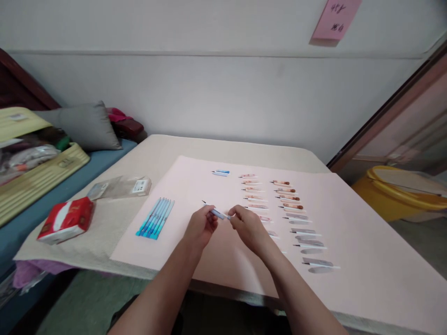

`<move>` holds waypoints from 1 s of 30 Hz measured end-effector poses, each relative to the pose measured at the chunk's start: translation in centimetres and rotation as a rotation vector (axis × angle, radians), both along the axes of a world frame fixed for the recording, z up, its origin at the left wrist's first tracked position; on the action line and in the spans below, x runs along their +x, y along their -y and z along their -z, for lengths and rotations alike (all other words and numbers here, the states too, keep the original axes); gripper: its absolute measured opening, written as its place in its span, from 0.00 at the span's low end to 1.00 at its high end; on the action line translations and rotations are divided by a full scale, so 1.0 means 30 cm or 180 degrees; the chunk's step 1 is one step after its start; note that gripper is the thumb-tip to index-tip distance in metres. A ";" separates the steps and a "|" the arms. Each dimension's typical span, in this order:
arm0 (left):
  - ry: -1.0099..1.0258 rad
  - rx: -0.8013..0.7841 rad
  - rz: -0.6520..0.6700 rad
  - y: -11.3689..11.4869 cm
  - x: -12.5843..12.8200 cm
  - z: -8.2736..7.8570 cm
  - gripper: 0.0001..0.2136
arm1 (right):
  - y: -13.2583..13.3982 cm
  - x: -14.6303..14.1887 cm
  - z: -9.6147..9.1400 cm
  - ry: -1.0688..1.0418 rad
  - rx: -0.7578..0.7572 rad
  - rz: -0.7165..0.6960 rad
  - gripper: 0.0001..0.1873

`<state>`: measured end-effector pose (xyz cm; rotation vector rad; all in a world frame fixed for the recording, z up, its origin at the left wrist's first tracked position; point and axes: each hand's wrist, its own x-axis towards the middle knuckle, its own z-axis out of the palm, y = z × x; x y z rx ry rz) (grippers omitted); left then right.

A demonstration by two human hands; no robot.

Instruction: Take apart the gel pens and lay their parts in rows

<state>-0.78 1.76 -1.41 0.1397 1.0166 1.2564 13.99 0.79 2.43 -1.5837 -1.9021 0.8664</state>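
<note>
My left hand (201,226) is closed around a pale blue pen (217,213), whose thin dark tip sticks out to the upper left. At the pen's other end a short white stretch shows, and the fingertips of my right hand (248,226) pinch the small end piece there. Both hands are above the pink sheet (223,270). Left of them lies a row of several blue pens (156,218), side by side. Pen parts, such as a blue set (221,172) at the back and a brown set (291,206) at the right, are laid out in columns.
A red tissue pack (66,220) and a clear plastic packet (118,187) lie on the cream tablecloth (223,148) at the left. A yellow bin (394,195) stands right of the table. Behind is a white wall with a pink note (337,19).
</note>
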 end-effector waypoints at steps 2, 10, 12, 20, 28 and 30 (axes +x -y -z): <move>0.0032 0.0015 -0.0202 -0.010 -0.028 -0.011 0.06 | -0.012 0.020 0.001 -0.0424 -0.0209 0.0092 0.06; -0.0170 0.0295 0.0561 0.029 0.020 -0.025 0.05 | -0.026 0.008 0.036 -0.2263 -0.0990 0.0529 0.04; -0.0214 0.0425 0.0644 0.038 0.042 -0.026 0.04 | -0.025 -0.007 0.042 -0.2473 -0.1119 0.0591 0.08; -0.0135 0.0105 -0.0279 -0.028 -0.093 -0.028 0.05 | -0.059 0.051 0.068 -0.3372 -0.1172 0.0984 0.11; 0.0143 0.0007 -0.0475 -0.052 -0.164 -0.034 0.06 | -0.076 0.099 0.077 -0.3656 -0.1224 0.1160 0.15; 0.0141 0.0018 -0.0370 -0.048 -0.155 -0.035 0.05 | -0.073 0.081 0.087 -0.3664 -0.1268 0.1133 0.14</move>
